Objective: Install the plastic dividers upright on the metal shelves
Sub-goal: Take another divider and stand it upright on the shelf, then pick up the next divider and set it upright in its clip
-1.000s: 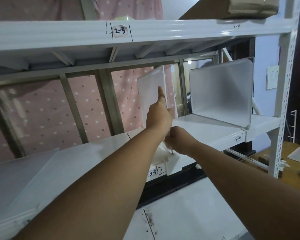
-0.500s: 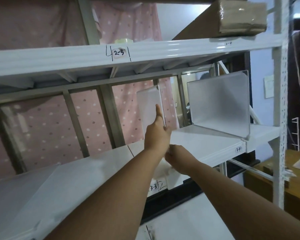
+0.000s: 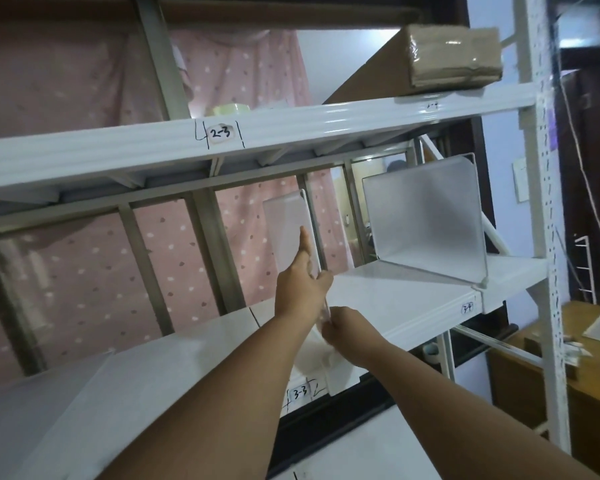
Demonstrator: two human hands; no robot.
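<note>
A frosted plastic divider (image 3: 286, 226) stands upright on the white metal shelf (image 3: 395, 299) near the label 3-3. My left hand (image 3: 300, 282) grips its front edge, forefinger stretched up along it. My right hand (image 3: 343, 329) pinches the divider's lower front corner at the shelf lip. A second divider (image 3: 426, 216) stands upright further right on the same shelf, at label 3-4. A third divider (image 3: 25, 410) shows at the lower left of the shelf.
The shelf above (image 3: 291, 129), labelled 2-3, carries a wrapped cardboard box (image 3: 454, 57) and a roll of tape (image 3: 227, 109). A perforated white upright (image 3: 548, 202) bounds the rack on the right. A wooden table (image 3: 586, 375) stands beyond it. Pink dotted cloth hangs behind.
The view has tilted upward, so shelves and hands sit lower in the frame. Both hands stay on the middle divider, which still stands upright.
</note>
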